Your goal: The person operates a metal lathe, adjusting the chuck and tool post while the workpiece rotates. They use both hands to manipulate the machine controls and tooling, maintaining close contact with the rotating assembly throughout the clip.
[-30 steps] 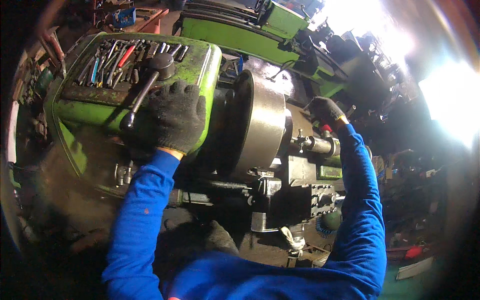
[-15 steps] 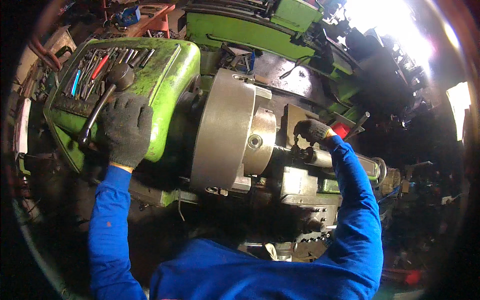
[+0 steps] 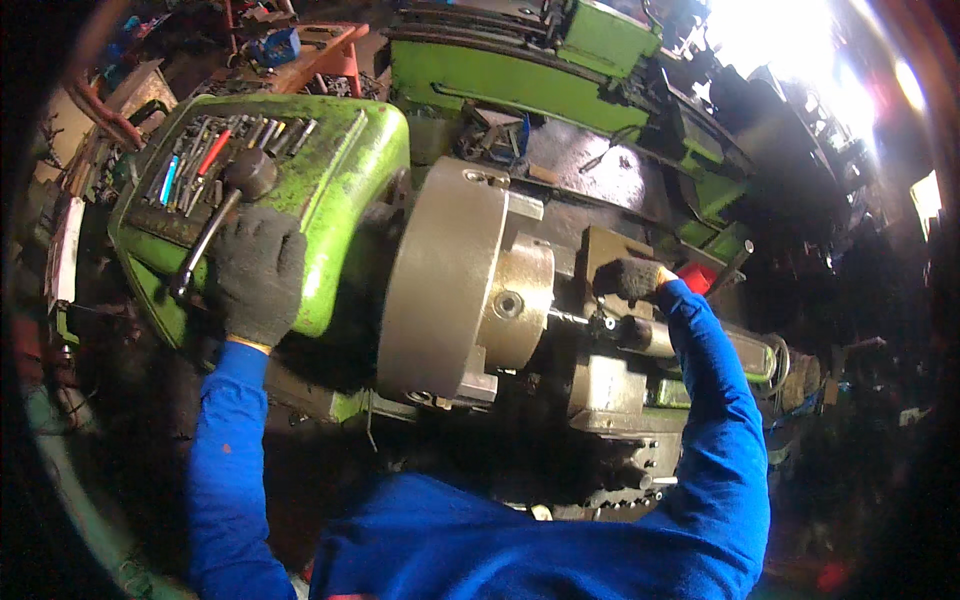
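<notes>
Compared with a second before, the right hand, in a dark grey knitted glove, had come in closer to the small round steel drill holder, while the view had swung round too. Largest nearby, the rounded, green-painted metal headstock stood on the left. Beside it came the broad, dull-silver steel chuck, its jaws set about the short, cylindrical steel workpiece that sat at its front, so the clamping looked done. Next in size, the left hand, gloved in the same dark grey knit, lay back upward just beside the long steel lever with a dark grip; whether its fingers were closed on anything could not be told. The right hand had its fingers bent downward over the drill holder, but what they held, if anything, was hidden. Behind that holder, the smooth grey steel tailstock barrel ran off toward the right forearm. Smallest, the thin, bright steel drill bridged the gap between holder and workpiece, which suggested that fitting and lining up were also done. Its tip was at or very near the workpiece's face; how deep it had gone, and so how much drilling was left, could not be judged
</notes>
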`<state>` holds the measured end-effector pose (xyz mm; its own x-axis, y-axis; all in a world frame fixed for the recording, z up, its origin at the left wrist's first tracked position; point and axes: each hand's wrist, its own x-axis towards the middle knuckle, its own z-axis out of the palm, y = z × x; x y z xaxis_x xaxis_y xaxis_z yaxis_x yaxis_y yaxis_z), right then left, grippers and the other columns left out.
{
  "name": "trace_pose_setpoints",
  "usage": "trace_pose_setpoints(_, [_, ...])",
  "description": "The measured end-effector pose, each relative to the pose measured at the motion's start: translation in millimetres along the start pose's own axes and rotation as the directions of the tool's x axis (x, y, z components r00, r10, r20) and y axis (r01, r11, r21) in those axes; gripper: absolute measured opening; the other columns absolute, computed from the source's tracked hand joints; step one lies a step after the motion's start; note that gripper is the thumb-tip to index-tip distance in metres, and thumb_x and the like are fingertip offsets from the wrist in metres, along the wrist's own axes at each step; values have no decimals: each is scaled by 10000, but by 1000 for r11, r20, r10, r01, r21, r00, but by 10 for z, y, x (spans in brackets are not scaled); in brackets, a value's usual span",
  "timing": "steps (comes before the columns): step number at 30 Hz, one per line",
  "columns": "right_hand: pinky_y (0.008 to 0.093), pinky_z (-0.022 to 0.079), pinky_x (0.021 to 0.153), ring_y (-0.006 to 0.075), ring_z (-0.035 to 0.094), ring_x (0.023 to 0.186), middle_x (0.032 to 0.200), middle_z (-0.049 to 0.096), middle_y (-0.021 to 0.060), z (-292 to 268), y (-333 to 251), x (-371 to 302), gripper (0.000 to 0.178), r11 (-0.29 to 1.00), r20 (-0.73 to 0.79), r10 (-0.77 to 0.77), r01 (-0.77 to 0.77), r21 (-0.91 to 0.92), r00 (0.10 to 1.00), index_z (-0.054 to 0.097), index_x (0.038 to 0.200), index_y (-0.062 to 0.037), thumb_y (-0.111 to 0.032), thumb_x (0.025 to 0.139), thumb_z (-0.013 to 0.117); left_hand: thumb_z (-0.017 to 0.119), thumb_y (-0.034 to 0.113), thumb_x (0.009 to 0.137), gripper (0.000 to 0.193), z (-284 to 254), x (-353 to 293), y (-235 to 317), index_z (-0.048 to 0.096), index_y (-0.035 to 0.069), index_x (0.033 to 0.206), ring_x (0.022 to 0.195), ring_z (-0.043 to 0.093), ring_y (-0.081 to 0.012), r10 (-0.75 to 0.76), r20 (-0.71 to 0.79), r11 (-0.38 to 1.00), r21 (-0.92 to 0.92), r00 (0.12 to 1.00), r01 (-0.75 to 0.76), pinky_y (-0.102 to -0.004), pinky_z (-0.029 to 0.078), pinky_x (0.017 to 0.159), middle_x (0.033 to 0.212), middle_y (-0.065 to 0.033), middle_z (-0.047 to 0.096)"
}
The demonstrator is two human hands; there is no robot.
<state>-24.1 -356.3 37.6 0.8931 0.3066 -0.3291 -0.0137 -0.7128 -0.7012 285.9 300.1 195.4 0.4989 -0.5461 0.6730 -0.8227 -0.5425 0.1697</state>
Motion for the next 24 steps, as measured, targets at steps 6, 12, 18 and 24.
trace_pose_setpoints(6, [326, 630, 623, 152, 778, 904, 1231, 834, 69, 29, 35, 801, 401, 847, 380, 302, -430, 314, 874, 750, 1440, -57, -181, 1081, 624, 679, 225, 1036, 125, -167, -69, -75, 686, 104, 1068, 1107, 598, -414, -20, 12, 991, 132, 1000, 18, -575, 462, 975, 1109, -137, 648])
trace_pose_setpoints(12, [458, 581, 1050, 316, 734, 1158, 1250, 794, 142, -212, 717, 310, 333, 991, 403, 7, 49, -126, 915, 757, 1305, -6, -147, 1058, 583, 695, 199, 1006, 111, -26, -34, -1, 678, 99, 1049, 1059, 605, -413, -42, -51, 999, -7, 998, 42, -560, 483, 967, 1074, -147, 647])
trace_pose_setpoints(18, [429, 623, 937, 282, 763, 1116, 1226, 805, 157, 74, -609, 805, 304, 978, 183, -49, 85, -192, 982, 765, 1292, -8, -102, 1022, 662, 655, 190, 1017, 103, -214, -90, -65, 685, 94, 996, 1031, 613, -425, -42, -21, 998, 43, 999, 43, -569, 503, 952, 1040, -166, 655])
trace_pose_setpoints(24, [391, 608, 762, 239, 784, 922, 1125, 829, 139, 82, -1049, 486, 491, 775, -143, 628, -631, 28, 765, 801, 1255, -64, -498, 1126, 611, 666, 192, 993, 96, -234, -81, -75, 684, 98, 992, 1037, 614, -419, -10, -43, 998, 58, 999, 12, -578, 500, 970, 1025, -153, 657])
